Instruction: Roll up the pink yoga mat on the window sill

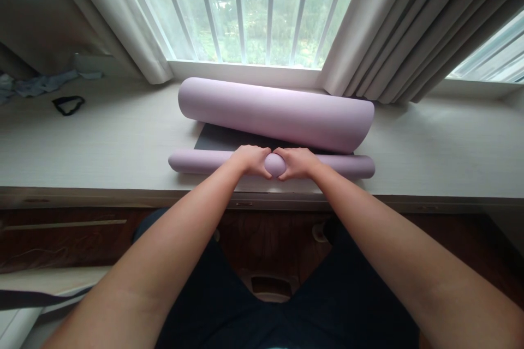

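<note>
A lilac yoga mat (278, 112) lies on the pale windowsill ledge, rolled in from two sides. Its thicker roll is at the back, tilted slightly down to the right. A thinner front roll (347, 166) runs along the ledge's near edge, and a strip of dark grey underside (221, 137) shows between the two. My left hand (252, 161) and my right hand (298, 162) are both closed around the middle of the front roll, thumbs and fingertips nearly meeting. An oval patch of lilac surface shows between them. The fingers' far sides are partly hidden.
The window (256, 16) has white bars, with grey curtains (380, 27) on both sides. A black strap-like loop (68, 104) and crumpled pale cloth (45, 84) lie on the ledge (123, 147) at left. Beneath its front edge is a dark reddish floor (262, 234).
</note>
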`<state>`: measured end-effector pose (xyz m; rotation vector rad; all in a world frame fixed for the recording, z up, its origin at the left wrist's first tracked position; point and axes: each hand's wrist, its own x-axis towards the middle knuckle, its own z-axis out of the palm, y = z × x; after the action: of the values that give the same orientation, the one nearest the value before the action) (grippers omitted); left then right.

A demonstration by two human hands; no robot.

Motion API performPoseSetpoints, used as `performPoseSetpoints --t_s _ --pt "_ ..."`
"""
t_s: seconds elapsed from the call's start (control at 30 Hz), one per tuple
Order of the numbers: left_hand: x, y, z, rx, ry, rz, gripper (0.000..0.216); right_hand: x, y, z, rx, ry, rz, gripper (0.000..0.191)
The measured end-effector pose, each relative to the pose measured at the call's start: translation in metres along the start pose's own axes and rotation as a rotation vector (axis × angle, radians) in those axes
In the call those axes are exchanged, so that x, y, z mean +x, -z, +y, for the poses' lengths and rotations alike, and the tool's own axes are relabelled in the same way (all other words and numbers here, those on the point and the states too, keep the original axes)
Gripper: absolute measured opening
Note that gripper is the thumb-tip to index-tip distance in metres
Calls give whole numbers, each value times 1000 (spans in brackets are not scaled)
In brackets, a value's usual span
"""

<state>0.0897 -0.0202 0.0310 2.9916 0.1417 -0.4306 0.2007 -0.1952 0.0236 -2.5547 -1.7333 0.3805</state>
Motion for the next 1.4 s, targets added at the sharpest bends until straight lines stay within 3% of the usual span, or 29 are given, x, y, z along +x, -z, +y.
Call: performPoseSetpoints --t_s 0.7,0.9,1.2,1.4 --pt "-48 -44 35 136 60 412 60 -41 -31 -36 -236 -50 297 72" --pt "-46 -41 34 116 49 396 56 -40 -29 -37 -223 -69 265 67" --pt "-19 -15 16 79 10 176 64 -18 -6 -19 -94 -47 113 64" --pt "-13 -11 9 59 -2 157 63 -12 -4 -12 -61 -51 97 63"
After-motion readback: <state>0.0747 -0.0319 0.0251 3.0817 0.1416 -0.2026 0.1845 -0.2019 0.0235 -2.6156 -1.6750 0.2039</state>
